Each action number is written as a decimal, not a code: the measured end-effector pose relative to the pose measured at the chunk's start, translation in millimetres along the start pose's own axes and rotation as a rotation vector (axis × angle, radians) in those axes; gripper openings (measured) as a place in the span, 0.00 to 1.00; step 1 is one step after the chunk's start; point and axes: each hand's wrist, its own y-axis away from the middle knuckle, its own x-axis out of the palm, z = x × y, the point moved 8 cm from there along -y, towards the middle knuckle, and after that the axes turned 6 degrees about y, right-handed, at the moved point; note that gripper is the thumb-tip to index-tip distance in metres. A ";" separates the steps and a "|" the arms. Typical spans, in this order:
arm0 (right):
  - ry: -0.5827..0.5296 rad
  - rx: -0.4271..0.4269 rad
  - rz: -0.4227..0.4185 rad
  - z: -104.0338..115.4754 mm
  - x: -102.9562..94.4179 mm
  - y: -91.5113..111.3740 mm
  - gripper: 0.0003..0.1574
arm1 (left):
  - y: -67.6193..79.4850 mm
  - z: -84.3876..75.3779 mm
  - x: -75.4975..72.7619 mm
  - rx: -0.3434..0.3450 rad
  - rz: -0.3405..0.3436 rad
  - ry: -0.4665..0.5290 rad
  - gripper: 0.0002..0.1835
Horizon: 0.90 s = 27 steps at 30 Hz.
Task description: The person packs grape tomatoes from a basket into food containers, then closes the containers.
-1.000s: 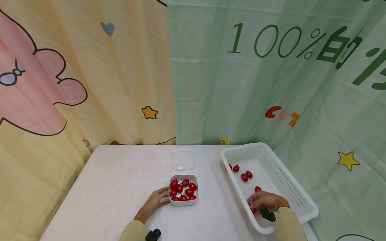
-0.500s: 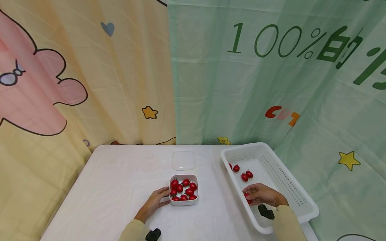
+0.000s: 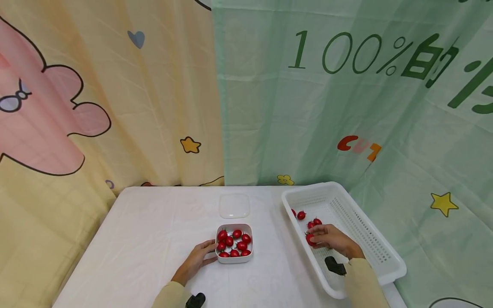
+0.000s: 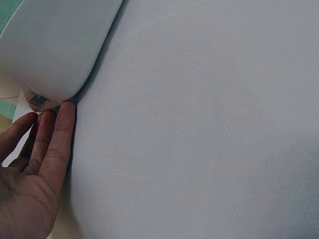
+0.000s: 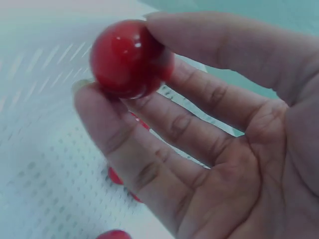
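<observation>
In the right wrist view, a cherry tomato (image 5: 127, 59) is pinched between the thumb and fingertips of my right hand (image 3: 334, 240). That hand is over the white perforated basket (image 3: 362, 222), near its left wall. Several more tomatoes (image 3: 301, 215) lie in the basket's far left part. My left hand (image 3: 197, 261) touches the left side of a small white box (image 3: 236, 259) with its fingers extended. A barcode label shows on the box near the fingertips in the left wrist view. Several cherry tomatoes (image 3: 242, 246) lie inside the box.
Behind the box, a clear lid (image 3: 234, 206) lies flat on the white-covered table (image 3: 154, 226). The basket occupies the table's right side, its raised rim facing the box. Printed curtains (image 3: 262, 128) hang along the table's back and sides.
My right hand has lifted the tomato and carried it forward, away from the basket's near left part, further up along the left wall. My left hand and the box have stayed put.
</observation>
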 end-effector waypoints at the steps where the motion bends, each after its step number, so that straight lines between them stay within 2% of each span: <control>1: 0.018 0.005 -0.015 1.8 -0.8 -0.3 0.28 | 0.0 -0.1 0.1 -0.001 0.002 0.002 0.36; 5: 0.060 0.013 -0.054 9.7 -2.4 -1.7 0.27 | 0.4 -0.1 -0.4 -0.005 -0.002 0.001 0.36; 9: 0.078 -0.021 -0.070 20.2 -1.0 -5.3 0.24 | 1.5 0.1 -0.7 0.003 0.004 -0.004 0.36; 16: 0.094 -0.056 -0.110 39.0 3.6 -12.4 0.25 | 3.0 -1.0 0.5 0.017 0.024 -0.011 0.35; 22: 0.099 -0.092 -0.101 51.2 14.9 -21.1 0.23 | 2.6 -2.0 0.5 0.006 0.014 -0.010 0.35; 27: 0.097 -0.097 -0.092 57.1 26.8 -32.7 0.24 | 1.2 -0.9 0.8 0.005 0.011 -0.008 0.36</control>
